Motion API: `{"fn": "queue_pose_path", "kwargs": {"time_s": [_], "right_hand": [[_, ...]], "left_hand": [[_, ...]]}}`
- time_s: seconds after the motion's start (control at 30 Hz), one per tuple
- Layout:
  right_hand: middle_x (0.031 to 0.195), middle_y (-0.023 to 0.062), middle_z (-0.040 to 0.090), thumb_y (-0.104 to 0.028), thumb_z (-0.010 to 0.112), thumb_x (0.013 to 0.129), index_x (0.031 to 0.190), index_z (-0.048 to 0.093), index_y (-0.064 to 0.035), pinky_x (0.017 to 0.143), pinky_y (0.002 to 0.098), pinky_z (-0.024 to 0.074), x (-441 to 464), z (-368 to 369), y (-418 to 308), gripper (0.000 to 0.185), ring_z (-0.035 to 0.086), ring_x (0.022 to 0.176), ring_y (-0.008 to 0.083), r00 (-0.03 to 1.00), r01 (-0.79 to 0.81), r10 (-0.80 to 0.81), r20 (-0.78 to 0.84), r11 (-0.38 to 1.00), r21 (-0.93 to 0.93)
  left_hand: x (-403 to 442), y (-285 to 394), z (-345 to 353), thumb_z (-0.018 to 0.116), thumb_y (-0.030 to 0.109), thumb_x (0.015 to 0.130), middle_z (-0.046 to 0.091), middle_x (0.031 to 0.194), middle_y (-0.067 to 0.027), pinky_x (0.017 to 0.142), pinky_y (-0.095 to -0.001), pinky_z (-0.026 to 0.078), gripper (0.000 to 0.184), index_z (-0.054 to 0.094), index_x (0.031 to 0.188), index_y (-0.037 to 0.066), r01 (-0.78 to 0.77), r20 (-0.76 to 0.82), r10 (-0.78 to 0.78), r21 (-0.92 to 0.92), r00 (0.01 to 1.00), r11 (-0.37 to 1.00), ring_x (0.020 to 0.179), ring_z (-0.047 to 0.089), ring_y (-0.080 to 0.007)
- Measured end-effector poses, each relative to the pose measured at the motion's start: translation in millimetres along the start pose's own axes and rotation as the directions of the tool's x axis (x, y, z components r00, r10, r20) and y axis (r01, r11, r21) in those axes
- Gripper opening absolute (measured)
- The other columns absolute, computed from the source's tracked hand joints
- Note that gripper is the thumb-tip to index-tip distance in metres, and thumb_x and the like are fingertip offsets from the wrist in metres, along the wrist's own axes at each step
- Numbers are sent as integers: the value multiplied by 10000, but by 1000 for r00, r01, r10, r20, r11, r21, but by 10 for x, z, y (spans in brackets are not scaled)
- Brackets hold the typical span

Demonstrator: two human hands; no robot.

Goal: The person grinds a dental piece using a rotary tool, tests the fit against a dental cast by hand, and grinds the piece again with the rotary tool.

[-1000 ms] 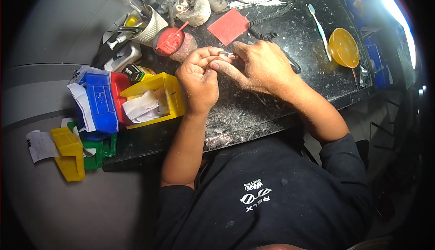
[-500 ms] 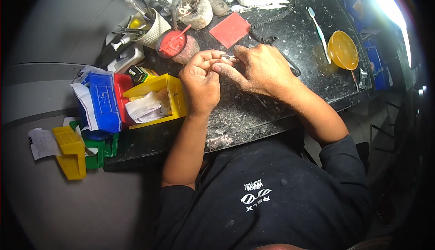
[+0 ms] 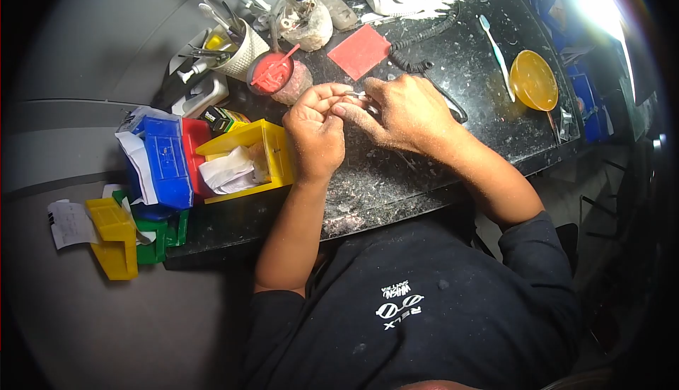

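My left hand (image 3: 316,125) is closed, its thumb and fingers pinching a small pale, shiny piece (image 3: 358,96) too small to name. Close against it, my right hand (image 3: 411,113) curls with the thumb reaching toward the left fingertips. Something dark and metallic shows under the right fingers, but most of it is hidden by the hand. Both hands are dusted with powder and are held over the black worktable (image 3: 382,188). Just beyond the fingers lies a flat red sheet (image 3: 359,51).
Left of my hands are a yellow bin (image 3: 279,151) with papers, a blue bin (image 3: 161,156) and a cup of red strips (image 3: 271,73). A tool holder (image 3: 246,50) stands behind. To the right are a toothbrush (image 3: 497,57), an amber bowl (image 3: 534,81) and a black coiled cord (image 3: 424,36).
The view has shifted slightly. My hands stay together at nearly the same spot, with only a small change in the fingers' angle around the small piece.
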State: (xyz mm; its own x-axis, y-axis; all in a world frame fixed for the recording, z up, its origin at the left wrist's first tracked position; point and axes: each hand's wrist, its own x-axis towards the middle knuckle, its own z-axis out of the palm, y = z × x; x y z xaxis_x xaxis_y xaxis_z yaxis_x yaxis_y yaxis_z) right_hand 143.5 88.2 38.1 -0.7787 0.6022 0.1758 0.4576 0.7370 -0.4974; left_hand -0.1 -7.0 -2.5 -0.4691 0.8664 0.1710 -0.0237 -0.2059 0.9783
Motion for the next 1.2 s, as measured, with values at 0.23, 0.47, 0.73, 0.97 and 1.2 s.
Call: {"fn": "queue_pose_path", "kwargs": {"time_s": [0.23,0.47,0.73,0.97,1.2], "right_hand": [[624,180,680,-648,598,941,792,705,-34,625,472,573,8,-26,-38,641,704,620,384,999,-44,44,18,999,-1],[665,164,706,-606,629,941,807,714,-10,647,459,582,17,-19,-45,617,714,631,369,999,-37,37,15,999,17],[600,177,664,-645,596,944,777,702,-37,627,466,571,14,12,-19,640,702,613,373,1000,-28,28,2,1000,15],[617,185,676,-668,581,940,803,714,-33,635,476,576,16,40,7,664,707,619,377,998,-53,52,32,998,37],[649,214,683,-675,564,946,815,713,-21,658,495,581,6,79,38,683,705,634,405,999,-47,47,9,998,35]], "left_hand": [[3,-24,-4,469,-187,900,745,968,-149,865,-278,575,266,631,1082,-81,6,0,-6,41,1000,999,911,730,-167],[4,-20,-3,490,-181,912,737,963,-137,856,-275,573,239,635,1078,-89,-3,-4,3,31,1000,999,891,723,-166],[2,-25,1,511,-174,924,735,963,-140,850,-271,572,219,636,1080,-86,2,3,-2,44,1000,999,898,721,-161],[-5,-29,-15,540,-139,953,756,937,-126,846,-263,566,145,635,1045,-80,-3,0,3,88,1000,996,878,721,-132],[-8,-38,-24,515,-179,918,750,936,-111,852,-254,557,209,639,1053,-78,32,-2,-32,52,999,998,882,716,-125]]}}
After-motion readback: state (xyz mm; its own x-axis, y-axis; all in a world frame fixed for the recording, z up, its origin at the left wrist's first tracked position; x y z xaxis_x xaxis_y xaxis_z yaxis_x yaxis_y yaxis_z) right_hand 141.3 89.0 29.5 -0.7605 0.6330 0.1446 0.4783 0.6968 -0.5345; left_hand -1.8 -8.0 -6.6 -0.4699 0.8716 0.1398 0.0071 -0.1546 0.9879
